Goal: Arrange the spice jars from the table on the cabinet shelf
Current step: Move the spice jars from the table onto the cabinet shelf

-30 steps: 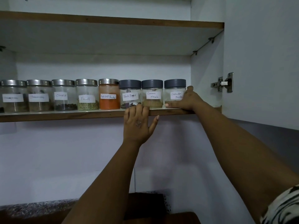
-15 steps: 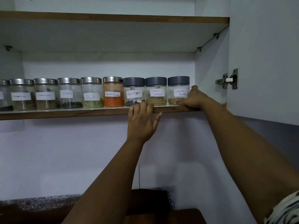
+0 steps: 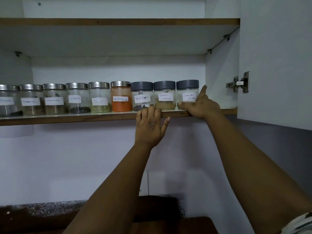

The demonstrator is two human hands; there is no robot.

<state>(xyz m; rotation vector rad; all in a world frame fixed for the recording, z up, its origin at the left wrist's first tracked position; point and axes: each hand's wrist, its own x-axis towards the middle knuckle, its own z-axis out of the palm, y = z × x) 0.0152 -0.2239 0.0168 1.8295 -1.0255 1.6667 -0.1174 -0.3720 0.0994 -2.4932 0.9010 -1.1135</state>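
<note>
A row of several labelled glass spice jars stands on the cabinet shelf. The three at the right have grey lids: Black Pepper, Garam Masala and Coriander Powder. To their left stand Red Chilli Powder, Fennel and Cloves, all with steel lids. My right hand touches the Coriander Powder jar, thumb along its front base and forefinger straight up its right side. My left hand rests its fingertips on the shelf's front edge, below the Black Pepper jar.
An upper shelf lies bare above. The cabinet's right wall is close to the last jar, with the open door and its hinge beyond. A dark table and speckled counter lie below.
My right hand has loosened from cupping the Coriander Powder jar; its forefinger now points up beside the jar. My left hand stays on the shelf edge.
</note>
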